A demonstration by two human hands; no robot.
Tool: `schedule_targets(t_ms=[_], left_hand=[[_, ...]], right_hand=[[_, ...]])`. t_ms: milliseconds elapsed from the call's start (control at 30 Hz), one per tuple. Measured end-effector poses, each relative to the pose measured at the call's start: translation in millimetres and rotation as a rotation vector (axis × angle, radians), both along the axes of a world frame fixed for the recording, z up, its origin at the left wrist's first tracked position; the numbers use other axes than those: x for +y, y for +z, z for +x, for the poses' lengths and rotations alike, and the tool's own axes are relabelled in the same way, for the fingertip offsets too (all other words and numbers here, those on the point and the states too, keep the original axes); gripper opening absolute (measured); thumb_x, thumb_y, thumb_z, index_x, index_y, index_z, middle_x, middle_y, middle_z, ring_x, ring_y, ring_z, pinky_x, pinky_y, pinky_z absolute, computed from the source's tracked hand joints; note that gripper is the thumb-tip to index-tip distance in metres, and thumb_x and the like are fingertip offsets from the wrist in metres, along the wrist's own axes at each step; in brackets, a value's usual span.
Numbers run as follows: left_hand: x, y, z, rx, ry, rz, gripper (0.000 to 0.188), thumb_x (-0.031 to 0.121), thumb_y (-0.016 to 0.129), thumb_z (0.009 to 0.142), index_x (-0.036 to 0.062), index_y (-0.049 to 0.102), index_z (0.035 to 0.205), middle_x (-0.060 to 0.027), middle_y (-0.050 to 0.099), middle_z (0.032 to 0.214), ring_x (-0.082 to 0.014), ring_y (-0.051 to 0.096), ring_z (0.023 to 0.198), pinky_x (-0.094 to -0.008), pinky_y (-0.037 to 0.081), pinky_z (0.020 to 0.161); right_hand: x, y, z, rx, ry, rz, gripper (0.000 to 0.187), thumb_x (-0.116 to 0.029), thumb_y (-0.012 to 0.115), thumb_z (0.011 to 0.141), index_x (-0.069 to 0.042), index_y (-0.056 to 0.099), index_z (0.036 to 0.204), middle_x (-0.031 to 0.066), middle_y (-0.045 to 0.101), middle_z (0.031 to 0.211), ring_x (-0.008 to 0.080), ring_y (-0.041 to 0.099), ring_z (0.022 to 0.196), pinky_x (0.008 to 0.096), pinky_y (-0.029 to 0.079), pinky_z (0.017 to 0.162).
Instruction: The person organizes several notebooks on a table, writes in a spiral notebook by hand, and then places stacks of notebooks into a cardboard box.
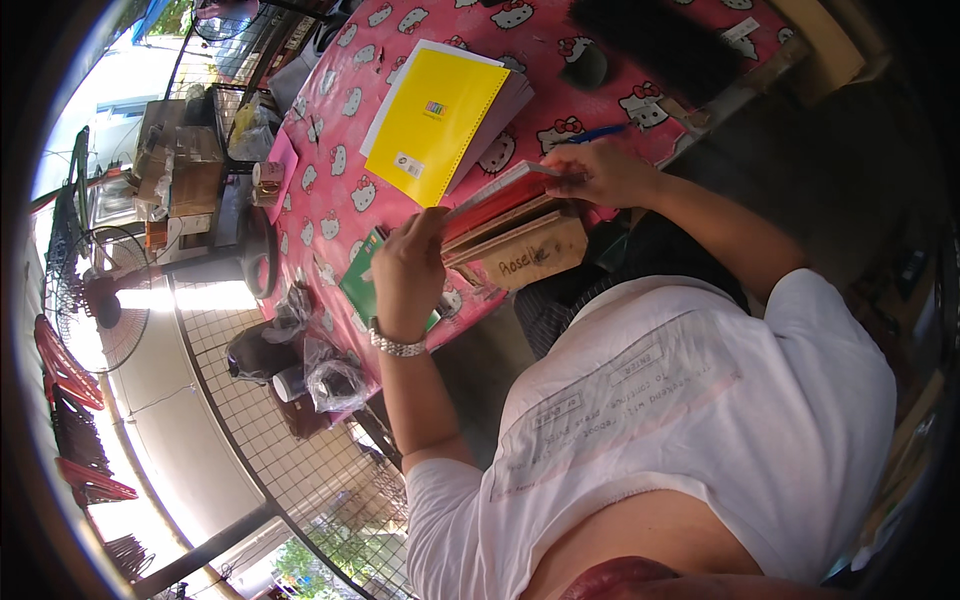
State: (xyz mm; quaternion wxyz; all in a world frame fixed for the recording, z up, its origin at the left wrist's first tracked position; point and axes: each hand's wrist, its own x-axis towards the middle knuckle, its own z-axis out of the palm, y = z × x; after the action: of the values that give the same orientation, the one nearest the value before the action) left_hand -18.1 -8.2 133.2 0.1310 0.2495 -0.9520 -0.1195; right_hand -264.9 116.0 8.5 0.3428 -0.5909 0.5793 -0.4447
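A thin red notebook, seen nearly edge-on with its pale page edges up, is held level between my two hands at the table's near edge. My left hand, with a metal watch on its wrist, grips its left end. At the other end my right hand pinches the corner between thumb and fingers. Just below the notebook is a brown wooden or cardboard piece with handwriting on its front. A green book lies partly behind my left hand. Beyond my right hand lies a blue pen.
A yellow spiral notebook lies over white papers on the pink patterned tablecloth. Farther right are a dark green object and a black furry item. A mug, plastic bags and a fan are at left.
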Motion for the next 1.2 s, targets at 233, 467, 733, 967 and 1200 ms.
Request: schedule_targets(t_ms=[233, 467, 733, 967, 1200], left_hand=[[19, -46, -27, -0.055, 0.172, -0.216, 0.019, 0.021, 0.065, 0.076, 0.0087, 0.056, 0.087, -0.0086, 0.061, 0.082, -0.0305, 0.06, 0.08, -0.0426, 0.043, 0.073], [46, -59, -75, 0.147, 0.068, -0.288, 0.02, 0.025, 0.067, 0.078, 0.0112, 0.058, 0.089, -0.0058, 0.06, 0.083, -0.0263, 0.058, 0.082, -0.0436, 0.037, 0.08], [52, -45, -59, 0.144, -0.175, -0.165, 0.013, 0.017, 0.067, 0.081, 0.01, 0.06, 0.09, -0.0035, 0.065, 0.086, -0.0234, 0.06, 0.08, -0.0413, 0.035, 0.085], [58, -50, -60, 0.12, -0.144, -0.126, 0.021, 0.017, 0.065, 0.081, 0.0104, 0.058, 0.1, -0.0076, 0.063, 0.094, -0.027, 0.06, 0.089, -0.046, 0.035, 0.088], [57, -55, -58, 0.232, -0.168, -0.162, 0.017, 0.012, 0.067, 0.081, 0.0094, 0.063, 0.097, -0.0053, 0.066, 0.092, -0.0238, 0.059, 0.079, -0.0377, 0.039, 0.081]], right_hand=[[16, -2, 36, 0.093, -0.216, -0.419, 0.077, -0.026, 0.058, 0.092, -0.002, 0.015, 0.151, 0.0213, 0.032, 0.149, 0.0299, 0.054, 0.118, 0.0352, 0.044, 0.097], [25, 2, 30, -0.095, -0.002, -0.265, 0.061, -0.034, 0.048, 0.099, -0.004, 0.028, 0.148, 0.0184, 0.041, 0.146, 0.0285, 0.039, 0.136, 0.0394, 0.033, 0.109], [17, 65, -23, 0.12, 0.179, -0.366, 0.034, 0.0, 0.065, 0.081, -0.012, 0.069, 0.113, 0.0048, 0.062, 0.092, 0.0193, 0.06, 0.082, 0.0312, 0.049, 0.073], [24, 58, -26, 0.228, 0.1, -0.475, 0.023, -0.001, 0.069, 0.078, -0.01, 0.07, 0.099, 0.004, 0.061, 0.092, 0.0218, 0.057, 0.087, 0.0344, 0.044, 0.084], [35, 54, -10, 0.206, 0.028, -0.382, 0.024, 0.001, 0.067, 0.078, -0.008, 0.068, 0.101, 0.0039, 0.059, 0.089, 0.0218, 0.057, 0.088, 0.0344, 0.044, 0.083]])
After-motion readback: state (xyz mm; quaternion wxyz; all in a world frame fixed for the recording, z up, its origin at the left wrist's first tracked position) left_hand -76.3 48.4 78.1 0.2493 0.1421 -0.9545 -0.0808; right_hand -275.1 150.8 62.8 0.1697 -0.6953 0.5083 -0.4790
